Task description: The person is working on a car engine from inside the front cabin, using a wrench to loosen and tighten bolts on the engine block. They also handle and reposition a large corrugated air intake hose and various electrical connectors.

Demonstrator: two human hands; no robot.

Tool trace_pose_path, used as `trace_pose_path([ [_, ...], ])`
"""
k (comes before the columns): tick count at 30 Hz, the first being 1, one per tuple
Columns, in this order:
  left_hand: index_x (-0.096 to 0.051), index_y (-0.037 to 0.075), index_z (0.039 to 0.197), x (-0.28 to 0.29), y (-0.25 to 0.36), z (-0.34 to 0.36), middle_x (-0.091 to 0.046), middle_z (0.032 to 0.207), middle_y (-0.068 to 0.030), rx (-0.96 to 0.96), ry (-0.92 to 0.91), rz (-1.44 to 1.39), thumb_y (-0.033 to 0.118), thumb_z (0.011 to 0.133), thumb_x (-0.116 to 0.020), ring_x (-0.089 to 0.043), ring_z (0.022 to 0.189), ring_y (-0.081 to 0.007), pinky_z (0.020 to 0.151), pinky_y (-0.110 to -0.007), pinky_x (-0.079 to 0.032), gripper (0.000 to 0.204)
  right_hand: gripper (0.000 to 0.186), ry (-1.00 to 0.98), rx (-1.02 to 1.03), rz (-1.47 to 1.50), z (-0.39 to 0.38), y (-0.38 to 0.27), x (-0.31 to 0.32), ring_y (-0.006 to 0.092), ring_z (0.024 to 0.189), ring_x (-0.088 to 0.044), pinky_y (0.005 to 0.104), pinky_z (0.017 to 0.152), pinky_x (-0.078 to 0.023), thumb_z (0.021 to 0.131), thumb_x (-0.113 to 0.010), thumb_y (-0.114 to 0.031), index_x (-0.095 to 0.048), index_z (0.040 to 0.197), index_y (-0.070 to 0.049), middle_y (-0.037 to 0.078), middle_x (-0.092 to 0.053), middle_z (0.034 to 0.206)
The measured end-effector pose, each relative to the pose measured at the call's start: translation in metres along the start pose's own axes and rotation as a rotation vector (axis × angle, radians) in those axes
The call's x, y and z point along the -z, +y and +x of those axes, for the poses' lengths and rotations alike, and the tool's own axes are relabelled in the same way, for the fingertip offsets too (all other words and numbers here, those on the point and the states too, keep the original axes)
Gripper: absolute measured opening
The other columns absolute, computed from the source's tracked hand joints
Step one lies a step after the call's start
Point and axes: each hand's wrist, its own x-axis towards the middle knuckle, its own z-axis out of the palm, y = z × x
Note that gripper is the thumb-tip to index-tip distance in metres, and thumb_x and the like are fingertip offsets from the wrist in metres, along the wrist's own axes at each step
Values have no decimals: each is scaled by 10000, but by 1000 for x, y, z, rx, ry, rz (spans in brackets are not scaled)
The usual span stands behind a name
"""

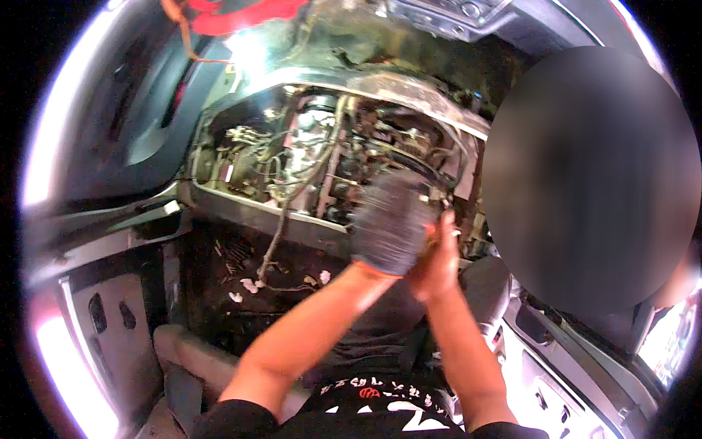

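My left hand (391,223) wears a dark grey work glove with an orange cuff, and it is smeared by motion. Close against its right side is my bare right hand (437,260), fingers pointing up and partly hidden by the glove. Whether either hand holds anything does not show. Both hands are in front of an open engine bay (344,219), over its near edge. Inside the bay, an engine (311,139) with hoses and wiring is exposed.
A bright work lamp (247,55) shines at the far left, with an orange cord (189,40) beside it. A loose wiring harness (274,245) hangs over the bay's front edge onto the dark floor, near several bolts (232,254). A person (592,183), blurred out, is close on the right.
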Motion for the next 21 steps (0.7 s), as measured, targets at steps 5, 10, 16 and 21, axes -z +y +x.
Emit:
trace_pose_path([
  [5,-629,79,1019,4,-9,-7,-692,876,-118,144,121,-188,130,928,-559,-700,794,-231,657,-367,-541,125,619,118,34,-133,-35,36,-48,277,1374,-417,426,1156,-288,1036,-370,-505,-381,1484,-78,94,-447,1491],
  [10,-622,121,1024,26,-52,31,-622,756,-41,778,102,-997,183,956,-573,-593,583,-174,516,-321,-492,104,769,-249,35,-271,-80,17,-64,295,1443,-324,458,1164,-270,1005,-349,-593,-268,1535,-41,145,-311,1585],
  [16,-606,71,1124,48,36,-14,-623,952,-86,207,7,-271,153,919,-624,-605,846,-242,838,-371,-501,221,852,-78,139,-189,-59,7,-81,298,1397,-378,417,1162,-275,972,-419,-634,-258,1536,-16,161,-394,1521],
  [21,-661,10,880,21,4,2,-667,770,-143,633,-257,-461,392,931,-573,-604,707,-293,712,-400,-489,395,894,57,324,-618,-73,37,-85,280,1425,-315,397,1178,-236,968,-582,-465,-132,1546,47,168,-287,1561],
])
